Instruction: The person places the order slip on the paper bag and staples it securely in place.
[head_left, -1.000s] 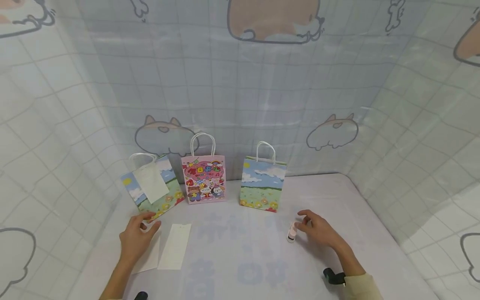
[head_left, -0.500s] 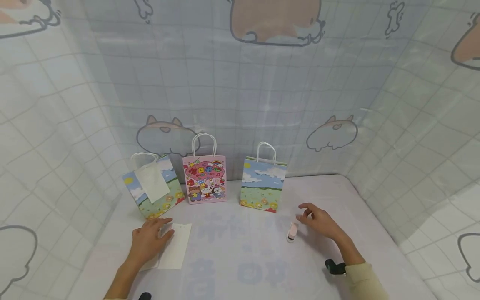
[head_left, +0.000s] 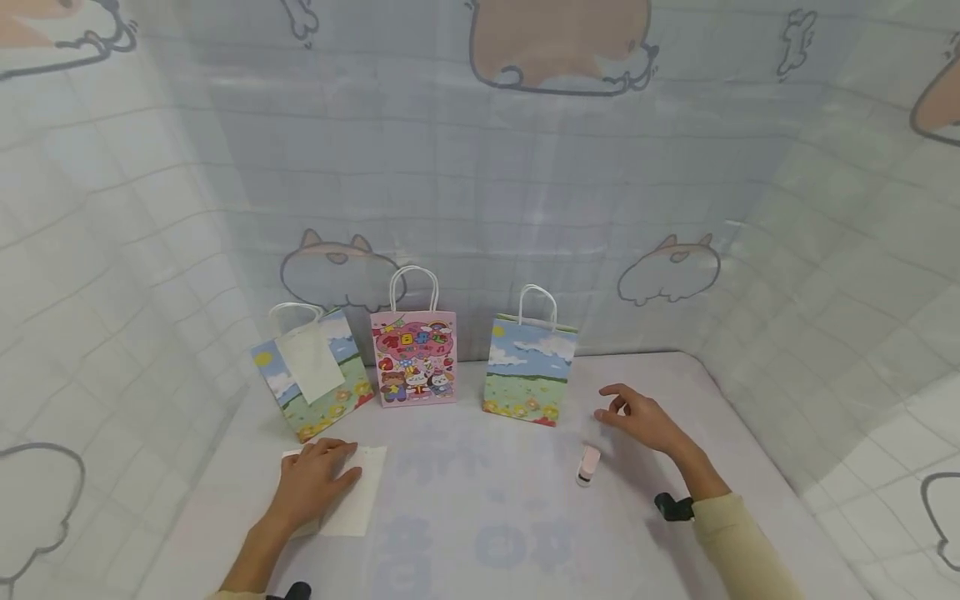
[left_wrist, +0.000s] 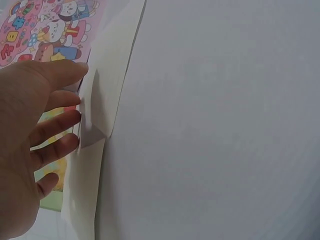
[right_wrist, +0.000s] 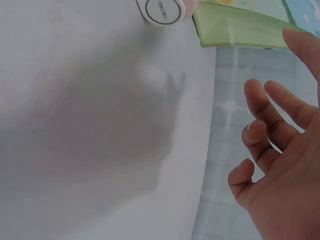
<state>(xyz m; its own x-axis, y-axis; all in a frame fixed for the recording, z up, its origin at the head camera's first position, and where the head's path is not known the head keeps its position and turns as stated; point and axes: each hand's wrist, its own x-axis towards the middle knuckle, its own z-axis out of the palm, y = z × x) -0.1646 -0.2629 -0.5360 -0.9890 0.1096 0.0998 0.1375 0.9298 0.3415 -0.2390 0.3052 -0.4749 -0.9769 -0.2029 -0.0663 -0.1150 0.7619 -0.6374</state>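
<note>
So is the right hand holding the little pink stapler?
No, the right hand hangs with nothing in its fingers, apart from the pink stapler, which sits on the table.

Pink cartoon bag (head_left: pixel 414 360) stood upright at the rear of the pale table (head_left: pixel 480 500), flanked by two meadow-print bags: left bag (head_left: pixel 352 367) tilted, right bag (head_left: pixel 528 371) nearly upright. Grid-lined backdrop (head_left: pixel 480 208), printed with cartoon animals, hung behind and at both sides.

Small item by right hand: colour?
Small item: pale pink and white, with a dark band. Best in head view.
</note>
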